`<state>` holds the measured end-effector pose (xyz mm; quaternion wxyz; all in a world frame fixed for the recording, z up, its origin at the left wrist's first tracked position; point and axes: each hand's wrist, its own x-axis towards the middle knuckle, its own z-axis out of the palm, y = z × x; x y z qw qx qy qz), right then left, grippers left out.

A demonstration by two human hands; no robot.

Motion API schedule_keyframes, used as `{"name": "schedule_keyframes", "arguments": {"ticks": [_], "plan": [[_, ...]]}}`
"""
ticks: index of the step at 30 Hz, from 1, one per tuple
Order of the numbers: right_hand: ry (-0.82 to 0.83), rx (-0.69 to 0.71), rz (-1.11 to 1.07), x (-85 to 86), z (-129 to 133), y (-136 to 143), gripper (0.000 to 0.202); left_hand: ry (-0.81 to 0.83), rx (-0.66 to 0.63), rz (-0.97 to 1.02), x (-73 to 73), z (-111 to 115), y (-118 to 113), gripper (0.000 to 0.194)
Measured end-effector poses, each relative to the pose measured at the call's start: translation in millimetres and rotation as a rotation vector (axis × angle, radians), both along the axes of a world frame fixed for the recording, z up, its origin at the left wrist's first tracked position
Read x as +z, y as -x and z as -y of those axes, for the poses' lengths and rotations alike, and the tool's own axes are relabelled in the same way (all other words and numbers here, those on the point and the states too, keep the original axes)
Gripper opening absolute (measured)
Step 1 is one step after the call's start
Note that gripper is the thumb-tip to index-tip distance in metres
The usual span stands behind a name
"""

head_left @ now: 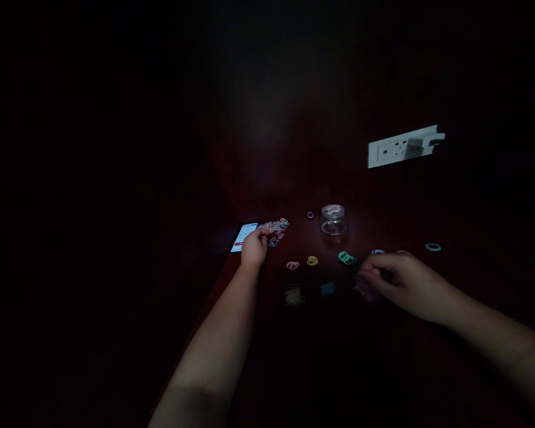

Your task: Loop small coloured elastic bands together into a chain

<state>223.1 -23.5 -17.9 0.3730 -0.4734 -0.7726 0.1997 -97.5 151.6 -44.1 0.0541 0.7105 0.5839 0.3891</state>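
A white wall socket panel [390, 151] with a pale plug [424, 143] in it.

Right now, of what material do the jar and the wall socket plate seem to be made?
The jar looks clear and glossy: the dark surface shows through, with pale highlights; plastic or glass, I cannot tell. The wall socket plate seems smooth white plastic, judging by its even, pale face.

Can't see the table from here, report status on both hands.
Left hand at mixed pile, beside lit phone. Right hand over purple pile, grip unclear. Lidded jar stands behind, between hands.
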Motion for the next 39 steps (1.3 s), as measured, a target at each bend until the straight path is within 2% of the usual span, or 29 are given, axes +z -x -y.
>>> {"name": "schedule_keyframes", "arguments": {"ticks": [3,8,14,18,29,39], "plan": [[0.04,0.001,0.097,3.1,1.1,0.9,0.029,-0.003,0.015,-0.014,2.9,-3.3,0.8,0.019],[0.066,-0.009,0.113,3.3,0.8,1.1,0.03,-0.038,0.076,-0.072,9.8,2.2,0.4,0.013],[0.053,-0.007,0.13,2.1,0.1,1.1,0.03,0.11,0.024,-0.184,8.7,11.6,-1.7,0.008],[0.043,0.01,0.106,4.4,1.5,2.4,0.03,0.154,0.042,-0.212,7.9,10.5,-2.0,0.009],[0.082,0.019,0.101,3.9,2.3,3.2,0.03,0.125,0.038,-0.111,6.2,8.5,0.2,0.012],[0.079,0.038,-0.032,-2.2,1.5,2.0,0.029,0.069,-0.004,0.028,0.1,1.9,2.5,0.011]]}}
